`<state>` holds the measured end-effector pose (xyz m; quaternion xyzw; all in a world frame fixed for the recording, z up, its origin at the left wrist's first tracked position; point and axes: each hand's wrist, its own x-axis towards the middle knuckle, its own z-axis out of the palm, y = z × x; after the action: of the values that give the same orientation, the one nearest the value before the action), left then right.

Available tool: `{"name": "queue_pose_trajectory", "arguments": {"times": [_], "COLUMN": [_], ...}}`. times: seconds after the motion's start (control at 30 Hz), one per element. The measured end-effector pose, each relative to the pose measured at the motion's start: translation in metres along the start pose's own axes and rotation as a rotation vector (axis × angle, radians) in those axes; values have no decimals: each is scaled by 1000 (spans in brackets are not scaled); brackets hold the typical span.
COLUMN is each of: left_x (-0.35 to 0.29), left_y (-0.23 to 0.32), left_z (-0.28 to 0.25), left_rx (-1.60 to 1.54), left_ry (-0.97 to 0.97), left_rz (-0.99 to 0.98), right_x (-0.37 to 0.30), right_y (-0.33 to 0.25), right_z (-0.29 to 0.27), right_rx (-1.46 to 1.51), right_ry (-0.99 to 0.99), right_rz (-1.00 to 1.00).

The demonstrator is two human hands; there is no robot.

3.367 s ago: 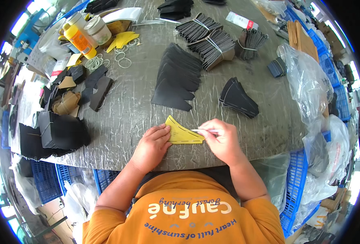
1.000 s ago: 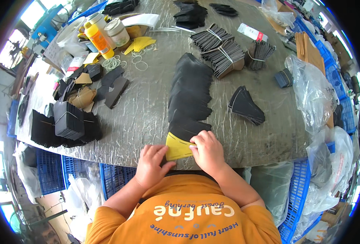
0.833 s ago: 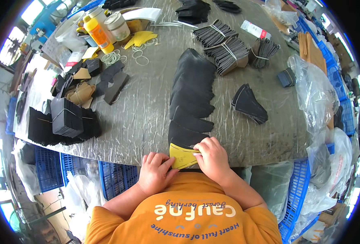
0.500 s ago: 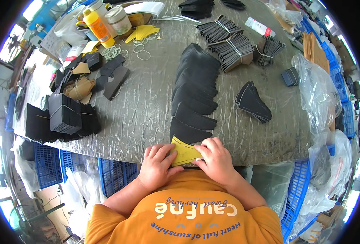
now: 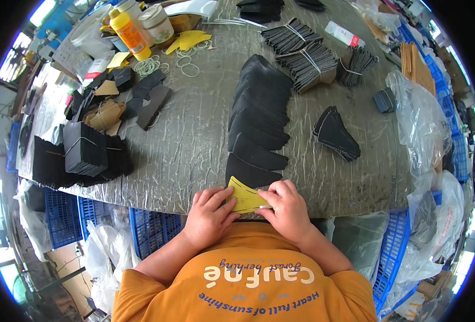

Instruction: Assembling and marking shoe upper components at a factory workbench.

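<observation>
At the table's front edge lies a yellow template [image 5: 245, 196] with dark slots along its edges, on top of the nearest piece of a row of black pieces [image 5: 256, 145]. My left hand [image 5: 209, 216] is closed on the template's left side, its fingertips pressing it down and the thumb near the lower edge. My right hand [image 5: 289, 211] is pinched at the right end, around a small white pen-like tool [image 5: 265, 207] whose tip meets the template's lower right edge. The black pieces overlap and run away from me. Most of the tool is hidden by my fingers.
To the right lies a small stack of curved black pieces [image 5: 336, 134]; beyond it are banded dark bundles [image 5: 307, 64]. Black banded stacks [image 5: 86, 150] stand at left. Bottles [image 5: 129, 35], a jar [image 5: 157, 24] and rubber bands [image 5: 148, 66] sit far left. Blue crates [image 5: 154, 227] flank me.
Both hands and the template have shifted very slightly away from me. My right hand's pinch and the white tool have moved a little along the template's lower right edge.
</observation>
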<state>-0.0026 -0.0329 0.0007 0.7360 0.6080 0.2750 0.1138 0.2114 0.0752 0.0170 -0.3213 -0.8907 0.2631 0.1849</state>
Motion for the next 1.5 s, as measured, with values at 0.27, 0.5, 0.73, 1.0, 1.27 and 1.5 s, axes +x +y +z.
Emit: {"name": "queue_pose_trajectory", "arguments": {"times": [0.27, 0.5, 0.73, 1.0, 1.27, 1.5], "left_x": [1, 1, 0, -1, 1, 0], "left_y": [4, 4, 2, 1, 0, -2], "left_z": [-4, -4, -3, -3, -7, -6], "left_rx": [91, 103, 91, 83, 53, 21], "left_ry": [0, 5, 18, 23, 8, 22], "left_rz": [-24, -30, -26, -27, -26, -20], "right_x": [2, 2, 2, 2, 3, 3], "right_y": [1, 5, 7, 9, 7, 6], "right_z": [-1, 1, 3, 4, 4, 3], "right_rx": [20, 18, 22, 24, 3, 2], "right_ry": [-9, -13, -11, -5, 2, 3], "right_rz": [11, 9, 10, 3, -10, -15]}}
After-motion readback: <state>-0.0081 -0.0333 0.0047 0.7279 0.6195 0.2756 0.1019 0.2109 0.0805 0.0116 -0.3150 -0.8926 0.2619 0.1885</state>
